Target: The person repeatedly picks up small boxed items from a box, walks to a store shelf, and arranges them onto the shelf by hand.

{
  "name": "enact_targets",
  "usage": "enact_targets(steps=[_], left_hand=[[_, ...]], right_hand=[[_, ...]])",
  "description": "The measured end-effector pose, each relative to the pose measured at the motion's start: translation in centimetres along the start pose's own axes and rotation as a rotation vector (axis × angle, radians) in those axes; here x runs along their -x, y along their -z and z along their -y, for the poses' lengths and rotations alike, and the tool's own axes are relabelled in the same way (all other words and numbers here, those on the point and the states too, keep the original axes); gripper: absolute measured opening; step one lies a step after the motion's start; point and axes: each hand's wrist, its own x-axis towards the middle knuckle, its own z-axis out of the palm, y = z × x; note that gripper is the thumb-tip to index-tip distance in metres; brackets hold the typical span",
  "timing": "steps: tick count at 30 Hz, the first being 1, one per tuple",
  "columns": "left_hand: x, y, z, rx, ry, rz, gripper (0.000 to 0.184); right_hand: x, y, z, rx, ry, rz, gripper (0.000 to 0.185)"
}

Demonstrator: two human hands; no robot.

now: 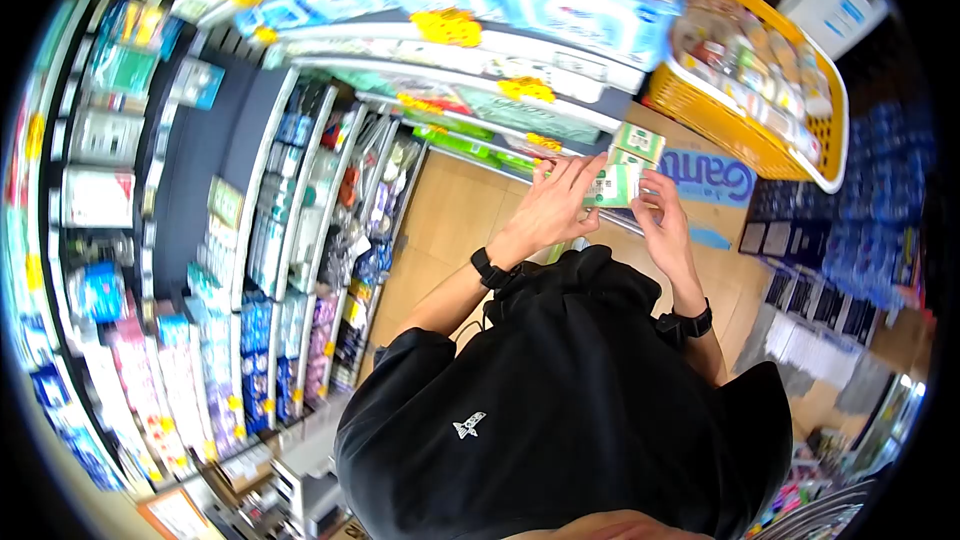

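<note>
While my left hand [560, 202] is holding on: its fingers are spreading over the left side of the green-and-white packs [614, 183], and the thumb is pressing in lower down, so I'm gripping them between thumb and fingers.
Right hand: my right hand [664, 224] is hovering close in at the opposite edge, fingers bending loosely and fingertips meeting the side; whether they are pinching it, I cannot tell.
Green-and-white packs: they are sitting between my two hands, flat-faced and square-cornered, showing small dark printing; one is lying just beyond the other, towards the shelf.
Cardboard box: right beside them, the cardboard box [712, 168] is showing a matt brown face with big rounded blue letters.
Yellow basket: off to the right, the yellow basket [826, 158] is bulging with jars and bottles, its hard plastic wall opening in a lattice of holes.
Shelves: glossy pale-blue packages [575, 15] are lining the shelf ahead, and jagged yellow tags [447, 27] are jutting from its edge.
Wrists and cloth: I'm wearing a dark band on each wrist, and my soft black top [560, 390] is bunching in thick folds below my hands.
Floor: smooth tan flooring [430, 230] is showing past my left forearm.
</note>
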Motion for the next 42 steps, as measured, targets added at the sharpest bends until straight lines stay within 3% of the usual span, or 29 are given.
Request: enact_targets(steps=[4, 12, 16, 24, 33, 42], left_hand=[[3.7, 3.4, 0.8, -0.019, 0.128, -0.049, 0.092], [12.2, 9.1, 2.0, -0.064, 0.417, -0.239, 0.09], [17.4, 12.5, 2.8, -0.082, 0.564, -0.292, 0.09], [28.8, 18.3, 6.2, -0.102, 0.783, -0.605, 0.093], [38.8, 23.9, 11.2, -0.139, 0.823, -0.72, 0.094], [45.1, 27.8, 15.1, -0.169, 0.852, -0.758, 0.08]], right_hand=[[-2.0, -3.7, 1.3, -0.091, 0.017, 0.103, 0.038], [-4.4, -12.4, 3.6, -0.204, -0.005, 0.535, 0.013], [-4.5, -18.4, 5.3, -0.2, 0.004, 0.699, 0.015], [-3.4, -31.9, 9.9, -0.239, 0.014, 0.961, 0.018], [-0.9, -44.7, 13.3, -0.274, 0.004, 1.018, 0.019], [2.3, -52.8, 16.0, -0.24, 0.067, 0.958, 0.032]])
